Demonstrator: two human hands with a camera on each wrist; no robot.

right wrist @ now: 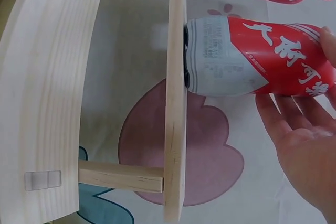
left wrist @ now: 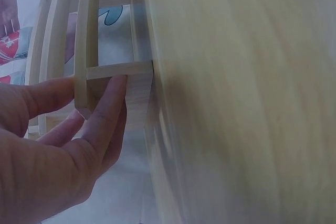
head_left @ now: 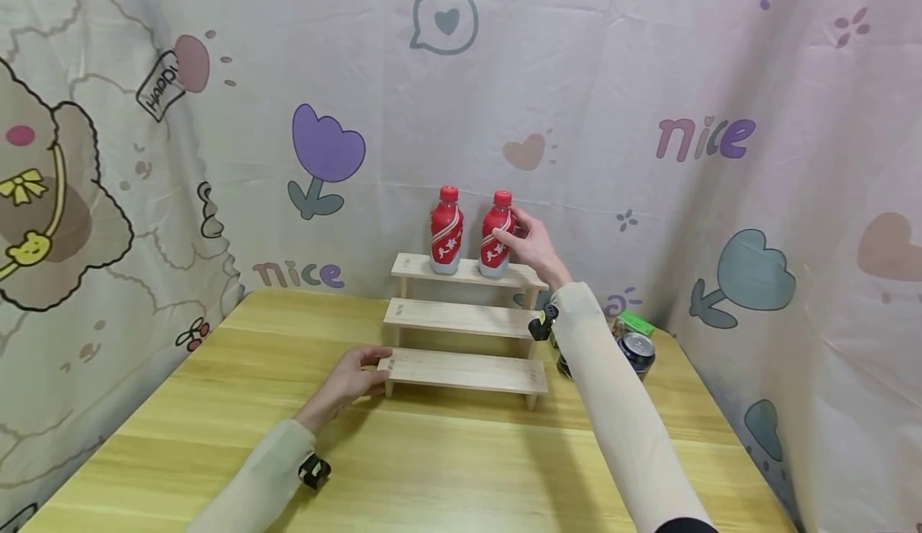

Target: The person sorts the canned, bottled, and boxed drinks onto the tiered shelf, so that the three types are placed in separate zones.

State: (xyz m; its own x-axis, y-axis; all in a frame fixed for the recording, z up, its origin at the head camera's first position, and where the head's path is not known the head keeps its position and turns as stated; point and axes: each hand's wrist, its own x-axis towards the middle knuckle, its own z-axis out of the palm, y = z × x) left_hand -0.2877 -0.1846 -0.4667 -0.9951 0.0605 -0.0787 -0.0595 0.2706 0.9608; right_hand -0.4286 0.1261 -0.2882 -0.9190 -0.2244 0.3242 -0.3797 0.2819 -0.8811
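Observation:
A three-tier wooden shelf (head_left: 461, 370) stands on the table. On its top tier are two red soda bottles with white lettering and red caps. My right hand (head_left: 531, 241) grips the right-hand bottle (head_left: 494, 249), thumb on the front and fingers around the side; in the right wrist view this bottle (right wrist: 226, 56) stands on the top board. The other bottle (head_left: 447, 233) is upright a little to its left. My left hand (head_left: 350, 377) holds the left end of the lowest tier, thumb above the board and fingers against the leg, as the left wrist view shows at the board's end (left wrist: 86, 51).
Right of the shelf, partly behind my right forearm, are a dark can (head_left: 638, 350) and a green-topped package (head_left: 634, 323). A patterned curtain (head_left: 461, 101) hangs behind the wooden table (head_left: 288, 357).

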